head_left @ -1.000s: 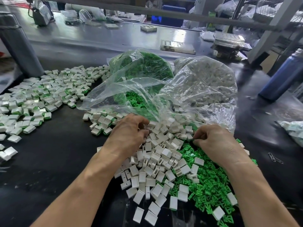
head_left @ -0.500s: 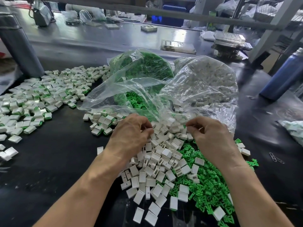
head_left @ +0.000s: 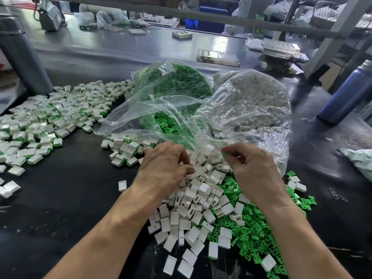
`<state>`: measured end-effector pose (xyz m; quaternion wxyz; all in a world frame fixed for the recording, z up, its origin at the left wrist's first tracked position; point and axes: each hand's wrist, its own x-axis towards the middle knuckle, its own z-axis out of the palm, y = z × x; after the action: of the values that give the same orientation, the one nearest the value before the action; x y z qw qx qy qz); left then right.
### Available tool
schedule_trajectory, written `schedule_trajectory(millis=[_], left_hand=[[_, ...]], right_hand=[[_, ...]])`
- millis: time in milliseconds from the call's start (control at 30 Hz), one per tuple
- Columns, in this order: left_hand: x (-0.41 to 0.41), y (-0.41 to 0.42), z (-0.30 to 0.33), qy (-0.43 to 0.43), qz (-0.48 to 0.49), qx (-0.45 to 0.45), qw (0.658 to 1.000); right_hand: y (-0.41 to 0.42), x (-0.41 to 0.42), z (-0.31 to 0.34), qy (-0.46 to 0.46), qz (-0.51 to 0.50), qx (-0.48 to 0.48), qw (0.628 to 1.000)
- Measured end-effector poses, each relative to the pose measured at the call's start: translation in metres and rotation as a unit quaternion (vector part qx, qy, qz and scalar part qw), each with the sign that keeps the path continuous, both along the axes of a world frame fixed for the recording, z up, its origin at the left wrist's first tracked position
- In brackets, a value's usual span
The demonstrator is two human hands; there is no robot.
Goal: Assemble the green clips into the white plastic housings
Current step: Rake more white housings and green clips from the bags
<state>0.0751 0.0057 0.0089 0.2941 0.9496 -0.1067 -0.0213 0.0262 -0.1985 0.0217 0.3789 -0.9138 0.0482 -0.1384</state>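
Clips (head_left: 255, 224) lie loose in a green drift on the black worktop (head_left: 66, 198), just right of the heap of white housings (head_left: 201, 200) that is the centre of everything here. One clip (head_left: 223, 155) shows as a green speck pinched between thumb and forefinger of the right hand (head_left: 251, 170), held above the far edge of the heap. A second ago that hand was down in the drift right of the heap; it has lifted and swung in toward the heap with its pick. The left hand (head_left: 165, 168) has hardly moved: its fingers (head_left: 186, 170) are curled down into the heap's left side, seemingly closing on a housing, though whether they have one I cannot tell. So one half of a pair looks ready and the other is being fetched; mating them is likely next. Behind the heap sag two clear bags (head_left: 241, 109), one of clips, one of housings. Far left of the heap spreads a wide scatter of finished pieces (head_left: 50, 117), white with green showing. Much stock remains unassembled.
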Motion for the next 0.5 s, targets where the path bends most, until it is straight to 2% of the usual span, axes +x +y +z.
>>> schedule_trajectory(millis=[200, 267, 333, 433, 500], left_hand=[[-0.004, 0.001, 0.0, -0.001, -0.022, -0.051, 0.998], [-0.005, 0.0, 0.0, -0.005, -0.028, -0.092, 0.995], [-0.005, -0.001, 0.0, -0.002, -0.026, -0.179, 0.983], [-0.005, -0.002, 0.002, 0.046, -0.026, -0.347, 0.936], [-0.006, -0.002, 0.003, 0.069, -0.033, -0.404, 0.912]], right_hand=[[0.002, 0.001, -0.003, 0.013, 0.005, 0.054, 0.998], [0.003, 0.001, -0.004, 0.015, 0.009, 0.093, 0.996], [0.004, 0.002, -0.005, 0.014, 0.015, 0.151, 0.988], [0.009, 0.002, -0.006, 0.015, 0.037, 0.221, 0.974], [0.012, 0.001, -0.005, 0.01, 0.055, 0.257, 0.965]])
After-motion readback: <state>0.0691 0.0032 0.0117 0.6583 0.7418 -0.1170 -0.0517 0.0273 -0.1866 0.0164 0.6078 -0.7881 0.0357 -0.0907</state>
